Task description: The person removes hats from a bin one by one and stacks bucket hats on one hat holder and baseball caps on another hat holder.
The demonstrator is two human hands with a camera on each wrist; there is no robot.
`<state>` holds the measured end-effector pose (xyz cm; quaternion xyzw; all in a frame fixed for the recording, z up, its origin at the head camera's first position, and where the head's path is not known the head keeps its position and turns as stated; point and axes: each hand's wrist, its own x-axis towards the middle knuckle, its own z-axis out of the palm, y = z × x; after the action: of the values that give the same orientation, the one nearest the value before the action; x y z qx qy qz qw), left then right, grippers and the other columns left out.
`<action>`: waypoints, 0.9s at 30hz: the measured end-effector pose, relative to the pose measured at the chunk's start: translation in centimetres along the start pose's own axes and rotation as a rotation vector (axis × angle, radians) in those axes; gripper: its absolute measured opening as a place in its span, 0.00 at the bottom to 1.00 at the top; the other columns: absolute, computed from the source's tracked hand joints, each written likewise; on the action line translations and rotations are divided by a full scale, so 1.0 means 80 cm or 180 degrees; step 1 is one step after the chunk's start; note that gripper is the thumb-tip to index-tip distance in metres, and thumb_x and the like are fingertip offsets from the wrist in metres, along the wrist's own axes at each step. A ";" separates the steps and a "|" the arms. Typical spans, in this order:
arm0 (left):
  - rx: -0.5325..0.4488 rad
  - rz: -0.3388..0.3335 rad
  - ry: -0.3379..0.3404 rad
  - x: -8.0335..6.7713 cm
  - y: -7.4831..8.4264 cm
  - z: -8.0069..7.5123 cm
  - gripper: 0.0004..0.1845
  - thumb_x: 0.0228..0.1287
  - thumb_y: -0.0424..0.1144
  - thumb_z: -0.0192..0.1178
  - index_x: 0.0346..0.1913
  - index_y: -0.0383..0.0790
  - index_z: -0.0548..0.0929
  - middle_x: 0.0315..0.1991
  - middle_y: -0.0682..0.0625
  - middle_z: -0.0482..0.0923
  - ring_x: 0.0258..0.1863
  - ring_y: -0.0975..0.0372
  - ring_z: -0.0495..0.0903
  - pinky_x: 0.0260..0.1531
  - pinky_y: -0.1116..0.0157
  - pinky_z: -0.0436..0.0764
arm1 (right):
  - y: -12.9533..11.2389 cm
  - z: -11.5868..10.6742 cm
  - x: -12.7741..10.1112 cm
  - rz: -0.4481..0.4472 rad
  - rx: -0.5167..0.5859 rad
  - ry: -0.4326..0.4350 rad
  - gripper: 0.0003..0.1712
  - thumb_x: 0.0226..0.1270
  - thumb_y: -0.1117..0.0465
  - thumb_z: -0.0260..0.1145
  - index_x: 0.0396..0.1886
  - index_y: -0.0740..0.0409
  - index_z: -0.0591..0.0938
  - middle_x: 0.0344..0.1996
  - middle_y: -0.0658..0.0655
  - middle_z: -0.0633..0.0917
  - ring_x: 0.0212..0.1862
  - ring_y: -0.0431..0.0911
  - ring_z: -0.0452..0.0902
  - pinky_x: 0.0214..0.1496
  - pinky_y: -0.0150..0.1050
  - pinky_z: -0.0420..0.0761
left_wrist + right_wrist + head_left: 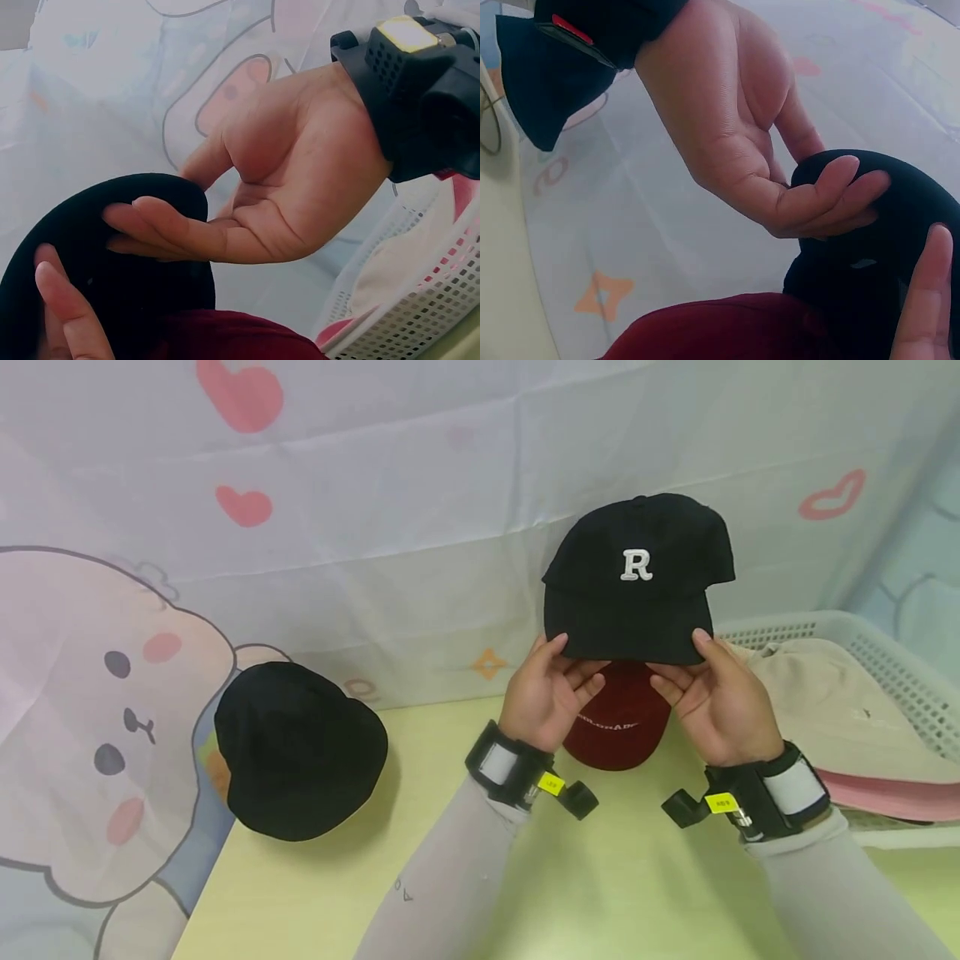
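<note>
A black baseball cap (600, 556) with a raised white letter R is held up by its brim, front toward the head camera. My left hand (547, 697) pinches one side of the brim, thumb on top and fingers underneath. At the brim's other side, my right hand (723, 710) grips in the same way. Below and partly behind the black cap is a dark red cap (618, 735) with pale lettering on its front. Its upper part is hidden. In the left wrist view, the right hand's fingers lie under the black brim (127, 195).
A black bucket-like hat (300, 752) stands at the table's left. On the right, a white perforated basket (776, 628) holds a beige hat (832, 702) and something pink (885, 793) beneath it. Behind the table (600, 877) hangs a printed cloth (420, 527).
</note>
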<state>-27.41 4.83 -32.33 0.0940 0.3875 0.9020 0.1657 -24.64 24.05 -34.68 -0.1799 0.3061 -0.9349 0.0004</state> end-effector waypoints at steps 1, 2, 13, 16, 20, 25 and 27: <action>0.0001 -0.0015 0.0034 -0.002 -0.001 -0.002 0.10 0.79 0.39 0.43 0.48 0.56 0.74 0.38 0.57 0.84 0.35 0.63 0.84 0.40 0.68 0.80 | 0.001 -0.001 -0.002 0.0011 -0.0033 0.0004 0.16 0.84 0.61 0.45 0.56 0.61 0.77 0.41 0.59 0.91 0.41 0.49 0.91 0.45 0.37 0.88; 0.0000 -0.0021 0.0060 -0.003 -0.003 -0.003 0.09 0.79 0.38 0.42 0.46 0.55 0.74 0.38 0.56 0.84 0.35 0.63 0.84 0.39 0.68 0.80 | 0.002 -0.001 -0.003 0.0025 -0.0070 0.0003 0.16 0.84 0.61 0.45 0.56 0.61 0.76 0.42 0.59 0.91 0.41 0.49 0.91 0.46 0.37 0.88; -0.0005 -0.0180 0.0238 -0.017 -0.017 -0.027 0.10 0.75 0.38 0.43 0.40 0.50 0.75 0.35 0.55 0.84 0.34 0.63 0.84 0.39 0.68 0.81 | 0.018 -0.009 -0.021 0.0157 -0.0228 0.0014 0.18 0.85 0.61 0.42 0.58 0.60 0.76 0.43 0.58 0.91 0.42 0.48 0.90 0.47 0.37 0.88; -0.0019 -0.0212 0.0235 -0.020 -0.019 -0.030 0.11 0.74 0.37 0.43 0.39 0.49 0.77 0.33 0.56 0.85 0.33 0.63 0.83 0.39 0.69 0.81 | 0.019 -0.011 -0.026 0.0178 -0.0337 0.0012 0.18 0.85 0.60 0.42 0.60 0.60 0.75 0.44 0.57 0.91 0.42 0.47 0.90 0.47 0.37 0.88; -0.0017 -0.0243 0.0225 -0.025 -0.020 -0.033 0.11 0.73 0.38 0.43 0.39 0.49 0.77 0.31 0.56 0.85 0.32 0.64 0.82 0.40 0.69 0.81 | 0.021 -0.013 -0.030 0.0194 -0.0470 0.0014 0.18 0.85 0.59 0.42 0.59 0.60 0.76 0.44 0.56 0.91 0.41 0.47 0.90 0.47 0.36 0.88; 0.0007 -0.0290 0.0253 -0.030 -0.024 -0.039 0.10 0.72 0.37 0.43 0.40 0.50 0.76 0.30 0.56 0.83 0.31 0.64 0.80 0.40 0.69 0.80 | 0.025 -0.016 -0.038 0.0273 -0.0504 0.0046 0.18 0.85 0.58 0.43 0.61 0.58 0.75 0.46 0.54 0.91 0.41 0.47 0.90 0.48 0.36 0.88; 0.0021 -0.0299 0.0288 -0.032 -0.027 -0.042 0.09 0.71 0.37 0.43 0.39 0.50 0.75 0.30 0.57 0.82 0.31 0.64 0.79 0.40 0.68 0.80 | 0.026 -0.019 -0.042 0.0302 -0.0551 0.0040 0.18 0.85 0.58 0.42 0.63 0.56 0.74 0.48 0.53 0.90 0.42 0.46 0.90 0.48 0.36 0.88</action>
<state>-25.53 2.99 -36.30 0.0354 0.4015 0.8952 0.1899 -22.22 23.59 -38.14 -0.1586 0.3938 -0.9050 0.0272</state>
